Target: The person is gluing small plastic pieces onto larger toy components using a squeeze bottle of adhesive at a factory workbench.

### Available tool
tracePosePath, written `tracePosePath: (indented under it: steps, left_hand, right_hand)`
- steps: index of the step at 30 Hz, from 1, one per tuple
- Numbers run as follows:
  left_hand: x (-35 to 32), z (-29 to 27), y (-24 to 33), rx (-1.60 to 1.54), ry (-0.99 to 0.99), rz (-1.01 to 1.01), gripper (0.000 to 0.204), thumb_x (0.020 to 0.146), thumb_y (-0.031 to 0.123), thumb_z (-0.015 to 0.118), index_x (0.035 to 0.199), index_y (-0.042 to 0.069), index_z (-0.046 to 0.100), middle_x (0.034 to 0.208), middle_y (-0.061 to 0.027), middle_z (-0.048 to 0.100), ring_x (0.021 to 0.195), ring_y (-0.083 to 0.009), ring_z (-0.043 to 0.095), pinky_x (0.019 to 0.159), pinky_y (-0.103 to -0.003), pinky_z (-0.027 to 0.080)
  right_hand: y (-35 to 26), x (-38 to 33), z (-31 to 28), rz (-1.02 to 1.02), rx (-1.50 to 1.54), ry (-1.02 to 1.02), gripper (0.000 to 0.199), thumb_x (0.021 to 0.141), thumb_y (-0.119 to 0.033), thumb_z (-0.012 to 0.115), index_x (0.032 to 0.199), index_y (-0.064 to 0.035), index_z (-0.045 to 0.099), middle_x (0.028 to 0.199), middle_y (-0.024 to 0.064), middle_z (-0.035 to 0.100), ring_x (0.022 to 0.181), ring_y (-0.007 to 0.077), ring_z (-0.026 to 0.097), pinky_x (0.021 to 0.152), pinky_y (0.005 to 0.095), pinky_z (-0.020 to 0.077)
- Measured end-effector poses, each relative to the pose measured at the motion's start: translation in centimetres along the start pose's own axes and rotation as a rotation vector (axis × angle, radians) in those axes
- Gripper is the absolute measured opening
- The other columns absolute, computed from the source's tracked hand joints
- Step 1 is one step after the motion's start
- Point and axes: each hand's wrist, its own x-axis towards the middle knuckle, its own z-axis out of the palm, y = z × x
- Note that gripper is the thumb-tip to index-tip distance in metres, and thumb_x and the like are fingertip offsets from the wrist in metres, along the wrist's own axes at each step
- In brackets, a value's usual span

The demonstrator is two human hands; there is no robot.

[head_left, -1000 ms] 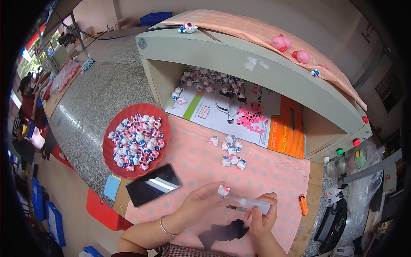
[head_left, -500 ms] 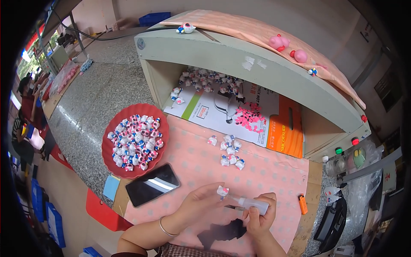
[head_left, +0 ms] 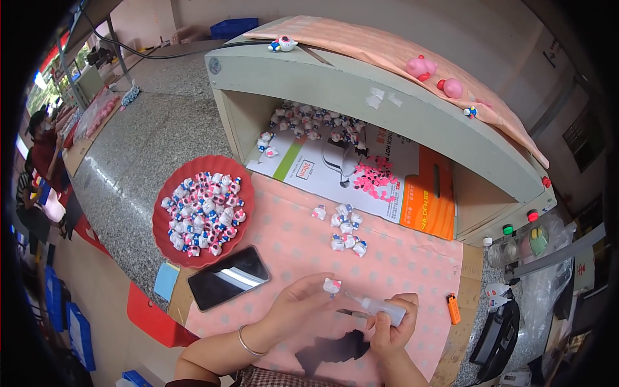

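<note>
My left hand (head_left: 298, 306) pinches a small white cat figurine (head_left: 332, 286) with pink on it at the fingertips. In my right hand (head_left: 394, 327) is a squeeze bottle (head_left: 385, 311), translucent white, with a thin nozzle pointing left at the figurine. Nozzle tip and figurine are close; whether they touch I cannot tell. A slim dark metal tool (head_left: 353, 313) sticks out from below the bottle beside my right fingers, partly hidden. Beyond my hands several finished-looking cat figurines (head_left: 347, 227) lie in a small group on the pink dotted cloth (head_left: 290, 222).
A red scalloped bowl (head_left: 161, 232) full of figurines stands at left, near a black phone (head_left: 229, 278). Behind is a grey-green open-fronted box (head_left: 225, 129) with more figurines and small pink pieces (head_left: 376, 178) on cardboard. An orange lighter (head_left: 454, 309) lies at right.
The figurine in my left hand has turned slightly and sits a little lower. The bottle nozzle has tilted and drawn slightly away from it. Both hands keep their grip.
</note>
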Motion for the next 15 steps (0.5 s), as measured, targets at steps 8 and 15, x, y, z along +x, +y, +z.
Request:
tracePosePath:
  steps: [8, 15]
  left_hand:
    - [0.0, -0.4, -0.3, 0.048, 0.013, 0.040, 0.035, 0.082, 0.001, 0.052, 0.116, 0.007, 0.048, 0.107, -0.0035, 0.055, 0.096, -0.0115, 0.053, 0.080, -0.026, 0.046]
    - [-0.4, -0.8, -0.1, 0.124, 0.009, 0.040, 0.035, 0.082, 0.001, 0.051, 0.117, 0.007, 0.047, 0.107, -0.0033, 0.055, 0.096, -0.0109, 0.052, 0.080, -0.027, 0.046]
  right_hand:
    - [0.2, -0.2, 0.2, -0.010, -0.002, -0.046, 0.018, 0.083, -0.010, 0.046, 0.089, 0.0041, 0.037, 0.086, 0.0111, 0.033, 0.045, 0.0100, 0.044, 0.038, 0.0205, 0.0394]
    - [0.2, -0.7, 1.4, 0.088, 0.144, 0.034, 0.022, 0.084, -0.016, 0.047, 0.089, 0.0033, 0.036, 0.086, 0.0103, 0.033, 0.047, 0.0102, 0.044, 0.036, 0.0203, 0.0390]
